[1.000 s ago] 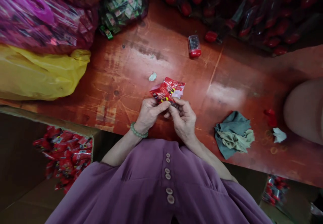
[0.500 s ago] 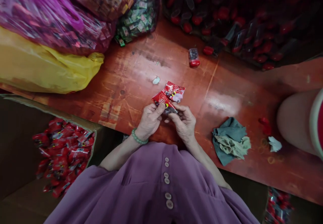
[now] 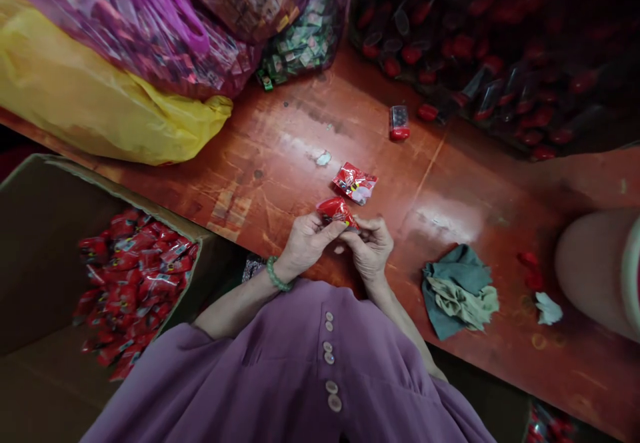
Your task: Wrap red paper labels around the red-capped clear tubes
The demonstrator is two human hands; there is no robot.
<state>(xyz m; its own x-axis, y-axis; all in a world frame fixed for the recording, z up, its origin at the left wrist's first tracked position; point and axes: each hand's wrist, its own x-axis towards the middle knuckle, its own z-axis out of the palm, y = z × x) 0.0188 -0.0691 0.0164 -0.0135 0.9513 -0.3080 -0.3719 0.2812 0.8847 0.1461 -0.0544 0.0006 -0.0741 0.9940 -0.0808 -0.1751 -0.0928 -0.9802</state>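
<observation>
2 hands (image 3: 306, 240) pinch packet (image 3: 332, 209) (near table edge (image 3: 480, 358)).

I see a glossy red packet (image 3: 333, 208), bulging at the top, with a yellow spot low on its right. It tilts between left hand (image 3: 309, 244) and right hand (image 3: 371, 246), lower edge partly hidden.

"What is the bare left hand (image 3: 306, 240) doing?"
"Pinching between thumb and bent fingers — the bare right hand (image 3: 373, 246) is doing likewise, facing it."
"And further back?"
"The bare left forearm (image 3: 240, 303) and bare right forearm (image 3: 401, 323) are slanting inward."
</observation>
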